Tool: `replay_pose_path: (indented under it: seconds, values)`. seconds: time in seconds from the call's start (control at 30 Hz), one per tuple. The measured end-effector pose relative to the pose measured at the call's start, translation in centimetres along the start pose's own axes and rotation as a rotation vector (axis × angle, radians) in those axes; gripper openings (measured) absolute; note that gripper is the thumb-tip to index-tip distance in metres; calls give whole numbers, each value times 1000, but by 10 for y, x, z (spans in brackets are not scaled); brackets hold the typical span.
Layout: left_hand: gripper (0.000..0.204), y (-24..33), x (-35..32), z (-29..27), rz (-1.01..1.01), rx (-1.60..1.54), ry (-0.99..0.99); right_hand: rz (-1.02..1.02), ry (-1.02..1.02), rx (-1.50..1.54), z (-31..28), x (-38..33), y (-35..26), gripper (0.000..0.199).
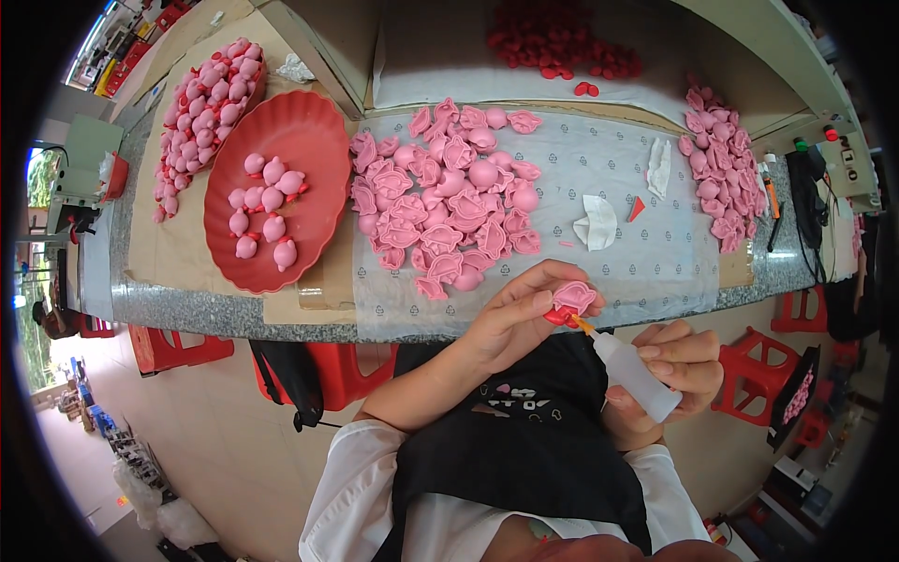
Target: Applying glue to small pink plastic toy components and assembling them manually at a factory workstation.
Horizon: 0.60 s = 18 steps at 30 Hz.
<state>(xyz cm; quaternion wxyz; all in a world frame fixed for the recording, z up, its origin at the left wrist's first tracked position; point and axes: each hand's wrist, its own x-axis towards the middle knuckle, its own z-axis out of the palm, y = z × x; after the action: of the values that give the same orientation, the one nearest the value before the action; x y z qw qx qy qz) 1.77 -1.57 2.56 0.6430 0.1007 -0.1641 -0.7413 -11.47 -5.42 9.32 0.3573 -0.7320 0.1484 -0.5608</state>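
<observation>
Above the table's near edge, my left hand (513, 323) pinches a small pink moulded piece (574, 296) with a glossy red part (559, 318) at its underside. My right hand (682, 367) is wrapped round a translucent white squeeze bottle (629, 367), tilted with its thin yellowish nozzle at the red part. Whether the tip touches it or stops just short, I cannot tell. Beyond my left hand, a heap of similar pink pieces (459, 192), some hollow and some rounded, lies on a printed white sheet (562, 281).
Left of the heap is a scalloped red tray (323, 140) holding several pink pieces with red parts; more form a pile (208, 112) beyond it. Another pink pile (719, 178) lies at the right. Small red pieces (552, 42) sit under the shelf. Torn white paper (596, 225) lies mid-sheet.
</observation>
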Motion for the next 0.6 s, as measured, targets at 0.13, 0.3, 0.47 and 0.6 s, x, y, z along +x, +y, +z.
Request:
replay_pose_path:
  seconds: [0.13, 0.3, 0.47, 0.6]
  values:
    - [36, 0, 0, 2, -15, 13, 4, -5, 104, 24, 7, -4, 3, 39]
    - [36, -1, 0, 1, -14, 22, 10, -11, 48, 16, 2, -1, 4, 40]
    - [35, -2, 1, 1, -13, 25, 0, -15, -14, -7, 0, 0, 4, 40]
    - [35, -1, 1, 2, -8, 29, 5, -9, -13, -14, 1, -1, 3, 39]
